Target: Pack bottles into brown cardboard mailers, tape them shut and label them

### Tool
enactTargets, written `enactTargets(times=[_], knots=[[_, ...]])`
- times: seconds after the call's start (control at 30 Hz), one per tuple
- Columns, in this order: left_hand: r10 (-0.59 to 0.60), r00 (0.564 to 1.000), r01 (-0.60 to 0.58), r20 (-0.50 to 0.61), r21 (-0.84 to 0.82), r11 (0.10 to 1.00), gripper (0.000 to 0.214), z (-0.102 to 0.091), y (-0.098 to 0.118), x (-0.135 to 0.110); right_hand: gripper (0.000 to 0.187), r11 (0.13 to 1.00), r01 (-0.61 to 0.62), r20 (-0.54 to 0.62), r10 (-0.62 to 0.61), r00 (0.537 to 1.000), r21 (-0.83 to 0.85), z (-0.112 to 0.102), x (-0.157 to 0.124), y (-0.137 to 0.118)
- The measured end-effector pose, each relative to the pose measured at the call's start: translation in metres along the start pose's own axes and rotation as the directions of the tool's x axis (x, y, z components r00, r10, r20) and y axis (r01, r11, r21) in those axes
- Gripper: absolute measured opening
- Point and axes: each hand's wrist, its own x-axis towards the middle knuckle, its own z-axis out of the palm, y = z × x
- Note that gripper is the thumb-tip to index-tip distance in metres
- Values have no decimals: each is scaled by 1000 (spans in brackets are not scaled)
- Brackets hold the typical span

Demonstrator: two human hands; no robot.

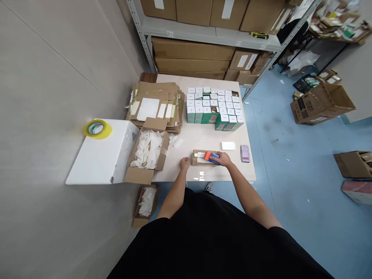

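A small brown cardboard box (199, 161) lies near the table's front edge, with a white label on its upper face. My right hand (223, 159) is closed round a blue-and-orange hand tool (214, 157). Its orange end is over the label; whether it touches is too small to tell. Beside the box's left end is my left hand (184, 164), fingers curled; what they hold, if anything, is hidden. Behind the box, a little to the right, lies a small white box (228, 145). Farther right is a flat purple packet or device (245, 153).
Rows of green-and-white boxes (206, 115) stand at the table's back. Left are stacked flattened cartons (171, 97) and an open carton of white paper (148, 149). A yellow tape roll (98, 128) rests on a white block (95, 159). Shelving (203, 31) stands behind the table (180, 170).
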Motion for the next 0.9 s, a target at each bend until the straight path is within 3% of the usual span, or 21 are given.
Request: enactTargets(times=[0.1, 0.23, 0.53, 0.63, 0.8, 0.9], knots=[[46, 997, -45, -56, 17, 999, 36, 4, 9, -2, 56, 999, 29, 39, -28, 999, -20, -6, 4, -3], [111, 993, -110, -31, 15, 994, 30, 12, 22, -2, 58, 995, 6, 96, 4, 995, -100, -13, 14, -10], [76, 994, -73, -72, 45, 996, 33, 26, 26, -3, 68, 972, -42, 184, 86, 979, -229, -17, 34, -12], [73, 995, -69, -73, 65, 996, 31, 31, 28, -4, 69, 961, -58, 183, 110, 977, -270, -31, 36, 10], [72, 997, -69, -31, 86, 994, 30, 30, 29, 1, 64, 941, -146, 151, 199, 968, -304, -68, 28, 79], [61, 998, -58, -28, 104, 993, 36, 28, 29, 5, 60, 946, -166, 175, 220, 960, -277, -79, 21, 110]])
